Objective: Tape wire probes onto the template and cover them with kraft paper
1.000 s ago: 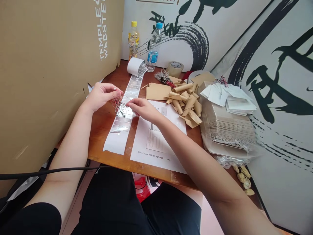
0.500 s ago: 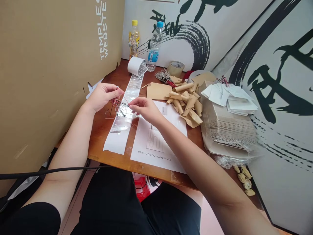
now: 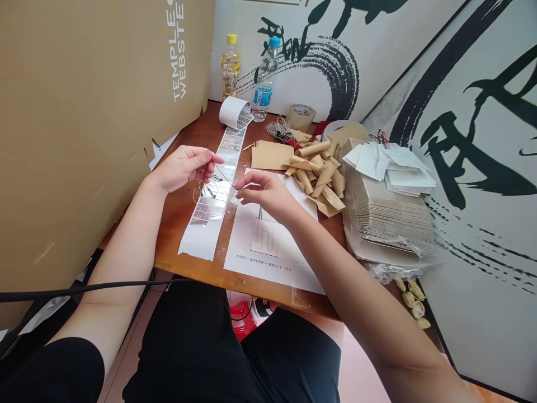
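My left hand [image 3: 187, 166] is closed on a tangle of thin wires [image 3: 205, 187] with small black ends, which hangs below its fingers. A thin reddish wire [image 3: 224, 176] runs from my left fingertips across to my right hand [image 3: 262, 193], where thumb and forefinger pinch its end. Both hands are above a long strip of silvery labels [image 3: 230, 148] on white backing, its far end curled into a roll. Under my right hand is a printed sheet [image 3: 255, 260] with a drawing of a looped line. Finger overlap hides part of the bundle.
Flat brown paper pieces [image 3: 272, 155] and rolled ones [image 3: 323, 173] lie behind my right hand, near a coil of wires [image 3: 281, 131]. Two bottles [image 3: 263, 95] and a tape roll [image 3: 301, 117] stand at the back. A cardboard stack [image 3: 390, 218] is right; a large carton [image 3: 84, 140] walls the left.
My right hand has moved a little to the right, away from my left, and the reddish wire now stretches between them. The left fingers have shifted slightly right.
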The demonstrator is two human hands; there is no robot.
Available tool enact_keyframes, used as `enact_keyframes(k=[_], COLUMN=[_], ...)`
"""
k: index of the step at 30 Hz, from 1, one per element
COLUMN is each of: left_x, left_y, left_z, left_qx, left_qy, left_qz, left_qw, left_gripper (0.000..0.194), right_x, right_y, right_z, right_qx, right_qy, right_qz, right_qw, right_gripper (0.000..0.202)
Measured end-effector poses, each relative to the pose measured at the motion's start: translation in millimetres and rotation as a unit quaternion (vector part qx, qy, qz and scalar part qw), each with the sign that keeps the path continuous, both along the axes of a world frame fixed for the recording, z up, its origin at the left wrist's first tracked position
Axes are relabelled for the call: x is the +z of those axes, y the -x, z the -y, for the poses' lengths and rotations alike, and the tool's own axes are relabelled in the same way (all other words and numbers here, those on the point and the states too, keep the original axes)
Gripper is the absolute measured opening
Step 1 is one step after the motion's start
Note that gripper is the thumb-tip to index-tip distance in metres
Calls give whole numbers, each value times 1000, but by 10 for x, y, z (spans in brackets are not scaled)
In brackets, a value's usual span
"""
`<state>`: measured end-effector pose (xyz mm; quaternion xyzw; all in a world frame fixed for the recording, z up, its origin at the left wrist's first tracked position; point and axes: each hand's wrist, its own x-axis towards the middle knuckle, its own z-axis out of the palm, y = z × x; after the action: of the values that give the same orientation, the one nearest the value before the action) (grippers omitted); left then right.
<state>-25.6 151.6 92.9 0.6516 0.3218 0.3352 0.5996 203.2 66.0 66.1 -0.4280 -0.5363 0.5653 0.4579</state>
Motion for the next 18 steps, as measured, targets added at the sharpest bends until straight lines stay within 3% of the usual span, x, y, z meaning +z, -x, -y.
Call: enact_keyframes(k=[7,13,18], left_x=[93,240,245], left_y=[-105,-258,-425], left_z=[127,267,443], left_qx=[-59,-48,-16], left_qy=[-46,-23,-4], left_qz=[-75,-79,-54], left_qw=[994,995,998], left_gripper=[36,27,32], right_x=[56,31,-77], right_y=[-113,-226,-288], right_z=[253,358,398], right_qx=[16,12,55], right_qy=[52,54,50], right_qz=[-7,-17,-57], right_qw=[999,998,996], right_gripper=[29,21,30])
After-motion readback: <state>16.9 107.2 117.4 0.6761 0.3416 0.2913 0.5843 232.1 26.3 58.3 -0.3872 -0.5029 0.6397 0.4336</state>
